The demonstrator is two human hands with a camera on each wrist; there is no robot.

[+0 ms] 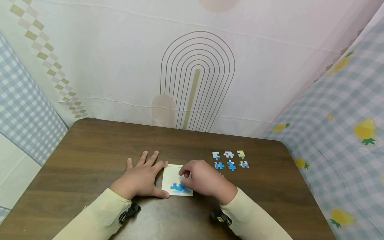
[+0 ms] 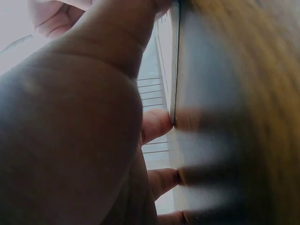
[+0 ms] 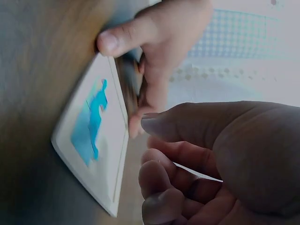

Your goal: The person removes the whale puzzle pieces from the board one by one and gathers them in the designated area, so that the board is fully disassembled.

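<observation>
A pale square puzzle tray (image 1: 171, 173) lies flat on the table, with a joined strip of blue jigsaw pieces (image 1: 177, 187) near its front edge. My left hand (image 1: 141, 180) is spread on the table to its left; the thumb and index finger touch the tray's left corners. Above the right part of the tray hovers my right hand (image 1: 202, 178), its fingers loosely curled. In the right wrist view the thumb (image 3: 173, 123) stands apart from the fingers, and nothing shows between them. That view also shows the blue pieces (image 3: 95, 117) lying in the tray.
Several loose jigsaw pieces (image 1: 231, 165) lie in two rows on the brown table (image 1: 264, 186), right of the tray. Another piece (image 1: 221, 174) is partly hidden behind my right hand. Cloth hangings (image 1: 120, 66) stand behind the table and at both sides.
</observation>
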